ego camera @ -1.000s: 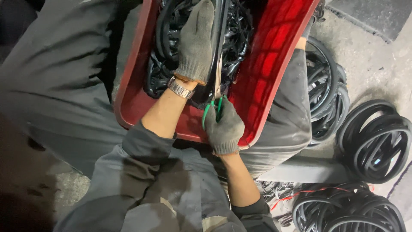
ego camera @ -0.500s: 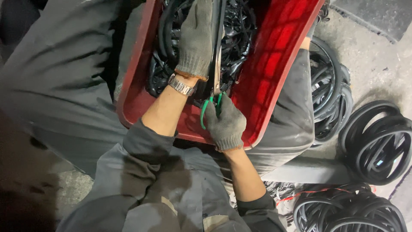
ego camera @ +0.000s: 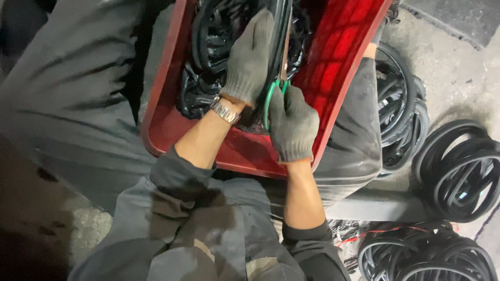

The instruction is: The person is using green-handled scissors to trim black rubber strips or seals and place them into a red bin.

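Over the red plastic tub (ego camera: 333,73) resting across my lap, I am working with both gloved hands. My left hand (ego camera: 249,60), in a grey knit glove with a metal wristwatch (ego camera: 225,110) showing at the cuff, is lying flat and closed over a bundle of black rubber rings (ego camera: 208,36), pressing the strands together near the middle of the tub. My right hand (ego camera: 292,122), gloved the same way, is gripping the green handles of a pair of scissors (ego camera: 275,93), with my fingers curled shut around them just beside my left wrist. The scissor blades are pointing up toward the tub's far edge, running alongside the black strand that my left hand is holding down; I cannot tell whether the blades are parted. More black rings are filling the tub's far half, piled in a tangle, while its near edge is showing bare red plastic. On the concrete floor (ego camera: 458,67) past the tub's right edge, several stacks of black rings (ego camera: 463,171) are lying well apart from my hands, and another heap (ego camera: 416,255) with a red cord is sitting by my right elbow.
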